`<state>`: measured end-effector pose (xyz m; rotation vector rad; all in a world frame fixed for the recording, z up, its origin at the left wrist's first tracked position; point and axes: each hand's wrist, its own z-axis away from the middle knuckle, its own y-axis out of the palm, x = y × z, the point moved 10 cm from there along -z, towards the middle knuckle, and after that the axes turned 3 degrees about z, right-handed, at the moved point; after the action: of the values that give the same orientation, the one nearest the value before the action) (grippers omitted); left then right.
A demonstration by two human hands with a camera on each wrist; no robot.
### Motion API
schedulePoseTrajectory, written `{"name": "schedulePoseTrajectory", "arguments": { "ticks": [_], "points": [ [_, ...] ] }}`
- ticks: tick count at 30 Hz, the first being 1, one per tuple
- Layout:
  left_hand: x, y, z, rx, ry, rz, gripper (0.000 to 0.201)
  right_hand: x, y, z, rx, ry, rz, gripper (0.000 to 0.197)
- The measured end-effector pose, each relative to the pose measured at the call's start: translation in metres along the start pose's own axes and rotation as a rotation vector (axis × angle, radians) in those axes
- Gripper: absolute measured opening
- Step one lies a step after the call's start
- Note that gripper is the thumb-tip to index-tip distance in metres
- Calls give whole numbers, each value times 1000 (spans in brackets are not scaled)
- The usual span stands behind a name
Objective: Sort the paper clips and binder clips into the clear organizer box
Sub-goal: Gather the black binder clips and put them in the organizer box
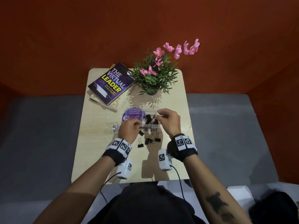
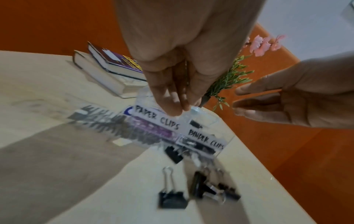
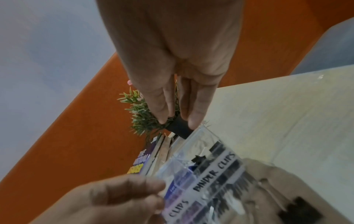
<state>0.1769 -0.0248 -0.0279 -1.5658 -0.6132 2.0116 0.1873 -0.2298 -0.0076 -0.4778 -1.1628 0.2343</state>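
Observation:
The clear organizer box point(image 1: 150, 126) sits mid-table, labelled PAPER CLIPS point(image 2: 157, 119) on the left and BINDER CLIPS point(image 3: 214, 171) on the right. Black binder clips point(image 1: 149, 118) lie in the right compartment. More binder clips point(image 1: 140, 143) lie loose on the table just in front of the box, also seen in the left wrist view point(image 2: 172, 198). My left hand point(image 1: 129, 128) hovers at the box's left front, fingertips point(image 2: 178, 109) drawn together over the paper-clip side; anything between them is hidden. My right hand point(image 1: 168, 118) hangs over the box's right end, its straight fingers point(image 3: 197, 115) holding nothing.
A stack of books point(image 1: 111, 84) lies at the back left and a potted plant with pink flowers point(image 1: 153, 78) stands at the back. A clear printed plastic piece point(image 1: 113, 128) lies left of the box. Grey cushions flank the small table point(image 1: 97, 151).

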Motion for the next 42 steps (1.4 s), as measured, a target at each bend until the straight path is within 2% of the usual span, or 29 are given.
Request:
{"name": "schedulePoseTrajectory", "arguments": {
  "ticks": [3,5,8,10,12,14,17,18,19,22,24,33,39,42],
  "points": [
    [28,4,21,76,-16,-161,21,-35,-2,17,-9,87,164,20],
    [38,28,33,244,7,-278,48,-67,8,30,46,168,283,24],
    [44,61,44,423,25,-450,92,-85,39,43,165,129,431,23],
    [42,75,45,472,62,-541,98,-81,59,53,214,49,521,25],
    [40,81,45,465,94,-562,88,-76,69,60,183,-49,566,26],
    [40,78,45,412,113,-507,77,-76,73,63,172,-83,581,33],
    [44,75,44,384,115,-460,82,-74,81,63,253,-106,681,62],
    [45,75,43,387,109,-449,82,-73,84,64,267,-125,723,64],
    [45,75,42,387,108,-440,77,-70,86,63,271,-142,758,60],
    [37,75,42,353,140,-424,43,-63,95,64,262,-199,798,35],
    [35,73,42,332,136,-426,34,-61,100,64,276,-228,782,26],
    [38,71,41,305,-4,-380,26,-47,99,59,280,-225,639,14],
    [41,56,38,224,-119,-391,20,-59,79,53,197,-192,525,17],
    [43,47,33,203,-117,-403,15,-69,58,51,148,-148,447,16]
  ]
}}
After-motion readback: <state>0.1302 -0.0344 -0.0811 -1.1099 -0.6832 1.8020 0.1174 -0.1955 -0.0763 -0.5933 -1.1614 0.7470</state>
